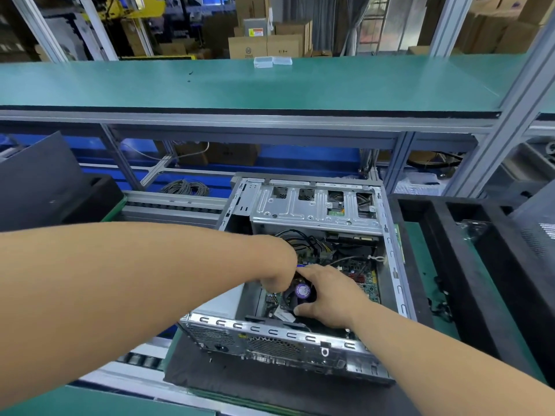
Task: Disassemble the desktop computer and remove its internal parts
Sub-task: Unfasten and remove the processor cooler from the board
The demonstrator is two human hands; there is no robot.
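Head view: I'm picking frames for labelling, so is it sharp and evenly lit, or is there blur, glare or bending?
Head view: wide-angle bending curves the green shelf; light is even; the computer case reads fairly sharp; left hand and right hand slightly soft over the fan; faint sheen on the metal rim.

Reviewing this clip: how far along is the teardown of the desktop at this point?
Done: the side panel is off, so the computer case lies open on its side. In hand: both the left hand and right hand are on the CPU fan, apparently working it loose. Left: the motherboard, the cables and the drive cage are still inside the case.
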